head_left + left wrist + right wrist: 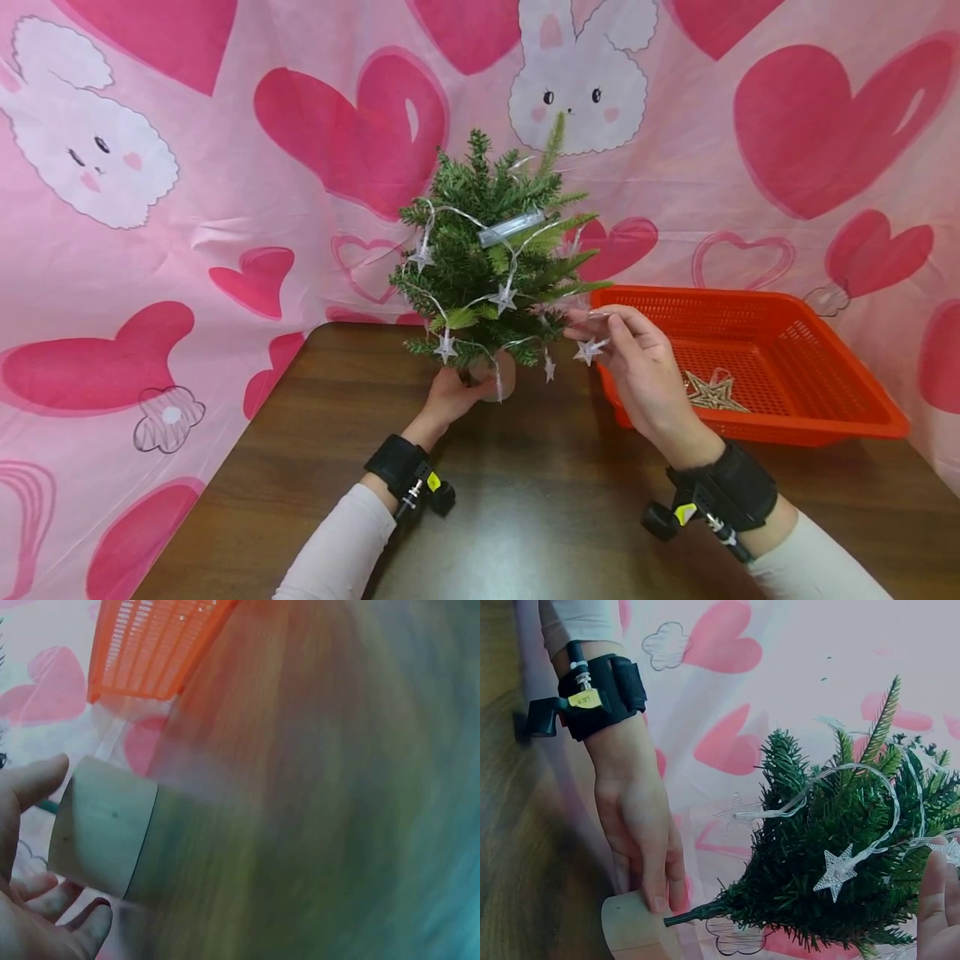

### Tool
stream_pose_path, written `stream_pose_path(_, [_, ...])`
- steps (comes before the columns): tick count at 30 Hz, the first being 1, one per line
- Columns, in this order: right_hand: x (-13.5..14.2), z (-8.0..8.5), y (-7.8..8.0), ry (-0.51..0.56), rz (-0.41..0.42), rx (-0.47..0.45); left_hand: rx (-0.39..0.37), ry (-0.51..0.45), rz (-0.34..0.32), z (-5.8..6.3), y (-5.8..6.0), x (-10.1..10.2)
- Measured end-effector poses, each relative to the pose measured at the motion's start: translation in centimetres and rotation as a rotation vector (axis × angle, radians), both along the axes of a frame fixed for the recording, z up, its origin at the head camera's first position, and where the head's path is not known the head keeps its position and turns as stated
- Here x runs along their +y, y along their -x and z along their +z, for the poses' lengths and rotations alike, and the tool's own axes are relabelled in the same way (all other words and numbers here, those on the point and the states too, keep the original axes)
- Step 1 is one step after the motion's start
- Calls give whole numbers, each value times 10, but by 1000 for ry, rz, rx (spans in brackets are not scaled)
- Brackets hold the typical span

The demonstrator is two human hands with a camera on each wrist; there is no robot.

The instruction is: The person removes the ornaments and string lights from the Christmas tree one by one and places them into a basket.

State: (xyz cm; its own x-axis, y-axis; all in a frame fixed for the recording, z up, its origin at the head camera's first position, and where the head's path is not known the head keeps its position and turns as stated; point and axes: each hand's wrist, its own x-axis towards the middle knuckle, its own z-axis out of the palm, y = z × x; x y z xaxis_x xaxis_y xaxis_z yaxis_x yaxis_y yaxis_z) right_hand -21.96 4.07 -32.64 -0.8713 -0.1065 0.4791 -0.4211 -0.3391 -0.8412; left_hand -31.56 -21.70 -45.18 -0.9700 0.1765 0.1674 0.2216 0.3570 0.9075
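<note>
A small artificial Christmas tree (pixel 487 275) stands in the middle of the head view, a string of clear star lights wound about its branches. My left hand (pixel 450 396) grips its pale round base (pixel 501 377), thumb at the near side. In the left wrist view the base (pixel 105 825) sits between thumb and fingers. To the tree's right, my right hand (pixel 648 375) pinches the light string's clear wire between thumb and fingers, a star light (pixel 588 350) hanging just below. A clear battery case (pixel 512 227) rests against the upper branches.
An orange plastic basket (pixel 825 429) stands at the right on the brown wooden table (pixel 300 467), close beside my right hand. Inside lies a gold glitter star (pixel 716 392). Behind the table hangs a pink cloth (pixel 247 192) with hearts and rabbits.
</note>
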Motion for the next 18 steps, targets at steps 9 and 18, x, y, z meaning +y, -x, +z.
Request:
stream_pose_path(9, [-5,5,3,-5,-42,34,-2,16,-225,9,23,-13])
stream_pose_path(18, [-17,15,2,34,-30,106,-16,79,-313,9,29,-18])
